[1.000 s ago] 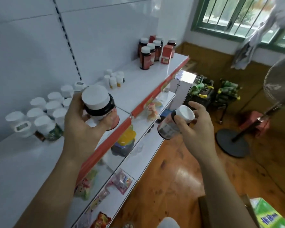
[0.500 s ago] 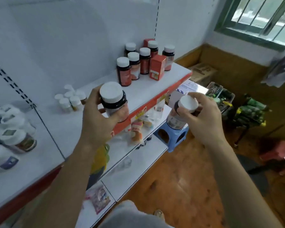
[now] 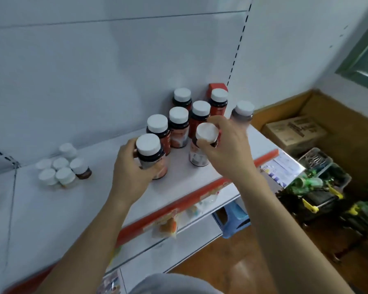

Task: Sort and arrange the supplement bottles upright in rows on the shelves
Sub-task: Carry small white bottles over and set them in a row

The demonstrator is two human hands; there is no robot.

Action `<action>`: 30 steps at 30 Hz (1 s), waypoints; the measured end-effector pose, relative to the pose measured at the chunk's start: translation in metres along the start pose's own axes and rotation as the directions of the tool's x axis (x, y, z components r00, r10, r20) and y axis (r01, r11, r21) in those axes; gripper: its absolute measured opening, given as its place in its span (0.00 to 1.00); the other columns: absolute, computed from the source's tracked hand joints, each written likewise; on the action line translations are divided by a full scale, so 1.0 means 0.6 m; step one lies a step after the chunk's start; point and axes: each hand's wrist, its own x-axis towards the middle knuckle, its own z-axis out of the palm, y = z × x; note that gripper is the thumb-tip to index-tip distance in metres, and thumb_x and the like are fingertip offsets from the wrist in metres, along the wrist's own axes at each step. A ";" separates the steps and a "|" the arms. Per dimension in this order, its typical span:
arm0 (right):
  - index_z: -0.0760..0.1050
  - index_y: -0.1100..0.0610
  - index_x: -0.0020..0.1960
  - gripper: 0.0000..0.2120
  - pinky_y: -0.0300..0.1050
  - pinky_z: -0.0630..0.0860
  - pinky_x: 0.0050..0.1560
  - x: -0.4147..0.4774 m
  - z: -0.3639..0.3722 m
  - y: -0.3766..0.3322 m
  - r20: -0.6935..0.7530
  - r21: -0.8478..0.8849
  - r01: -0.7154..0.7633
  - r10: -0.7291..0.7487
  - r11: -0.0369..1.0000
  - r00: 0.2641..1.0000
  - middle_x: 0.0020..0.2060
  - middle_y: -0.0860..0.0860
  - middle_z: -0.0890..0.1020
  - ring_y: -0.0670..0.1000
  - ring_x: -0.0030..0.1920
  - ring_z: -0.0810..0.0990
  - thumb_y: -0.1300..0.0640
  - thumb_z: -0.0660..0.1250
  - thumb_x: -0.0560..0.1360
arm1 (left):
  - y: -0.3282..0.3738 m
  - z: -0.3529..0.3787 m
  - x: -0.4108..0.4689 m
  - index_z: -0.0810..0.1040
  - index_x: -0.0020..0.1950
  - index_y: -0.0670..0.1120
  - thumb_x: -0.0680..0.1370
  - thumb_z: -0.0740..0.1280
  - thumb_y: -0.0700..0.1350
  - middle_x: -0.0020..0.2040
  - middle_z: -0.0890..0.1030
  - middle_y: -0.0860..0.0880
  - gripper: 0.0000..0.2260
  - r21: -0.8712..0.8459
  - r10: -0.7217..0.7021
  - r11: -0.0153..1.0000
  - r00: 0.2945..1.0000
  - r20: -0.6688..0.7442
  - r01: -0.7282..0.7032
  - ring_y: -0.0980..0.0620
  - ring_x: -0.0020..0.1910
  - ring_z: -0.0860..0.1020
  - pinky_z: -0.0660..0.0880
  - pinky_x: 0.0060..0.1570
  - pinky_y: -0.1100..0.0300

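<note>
My left hand (image 3: 129,174) grips a dark supplement bottle with a white cap (image 3: 149,154), standing upright on the white top shelf (image 3: 185,183). My right hand (image 3: 227,151) holds a second white-capped bottle (image 3: 201,148) by its cap, its base on or just above the shelf. Behind both stand several dark, red-labelled bottles (image 3: 178,128) in rows against the back panel, with a red box (image 3: 216,87) at the rear. A cluster of small white-capped bottles (image 3: 61,169) sits further left on the same shelf.
The shelf has a red front strip (image 3: 191,198); lower shelves hold snack packets (image 3: 165,225). A blue stool (image 3: 232,219), a cardboard box (image 3: 295,130) and crates of green bottles (image 3: 314,187) stand on the wooden floor to the right.
Both hands moved forward and down from mid-air in front of the shelf. The two bottles now sit in front of the red-labelled rows. The camera swung right toward that group.
</note>
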 end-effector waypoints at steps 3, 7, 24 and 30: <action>0.71 0.48 0.63 0.19 0.54 0.65 0.52 0.056 -0.009 0.011 0.090 -0.162 0.082 -0.068 0.983 0.994 0.54 0.48 0.80 0.56 0.59 0.68 0.45 0.70 0.75 | 0.000 0.036 0.009 0.72 0.68 0.56 0.68 0.82 0.49 0.63 0.71 0.51 0.32 0.077 0.008 0.997 0.998 -0.063 -0.003 0.53 0.61 0.75 0.77 0.60 0.45; 0.72 0.49 0.56 0.14 0.55 0.68 0.53 0.109 -0.014 0.031 0.213 -0.109 0.213 -0.186 0.971 0.959 0.48 0.45 0.75 0.56 0.59 0.69 0.45 0.70 0.75 | 0.003 0.070 0.009 0.71 0.67 0.60 0.64 0.83 0.48 0.62 0.72 0.53 0.35 0.029 -0.017 0.999 0.990 -0.138 0.021 0.56 0.60 0.76 0.80 0.53 0.49; 0.76 0.54 0.56 0.08 0.51 0.74 0.53 0.149 0.118 -0.199 0.325 0.374 0.648 -0.748 0.663 0.578 0.50 0.52 0.80 0.54 0.51 0.76 0.55 0.67 0.78 | -0.032 -0.155 -0.141 0.79 0.54 0.54 0.78 0.69 0.38 0.50 0.80 0.54 0.11 0.434 -0.100 0.806 0.815 -0.571 0.403 0.61 0.46 0.79 0.70 0.44 0.72; 0.73 0.55 0.61 0.14 0.44 0.67 0.47 0.049 0.255 -0.257 0.507 0.437 0.538 -0.691 0.721 0.515 0.56 0.54 0.80 0.56 0.54 0.78 0.59 0.68 0.76 | -0.069 -0.222 -0.082 0.77 0.68 0.54 0.77 0.66 0.31 0.58 0.72 0.50 0.24 0.427 -0.131 0.822 0.855 -0.502 0.377 0.56 0.46 0.78 0.77 0.52 0.58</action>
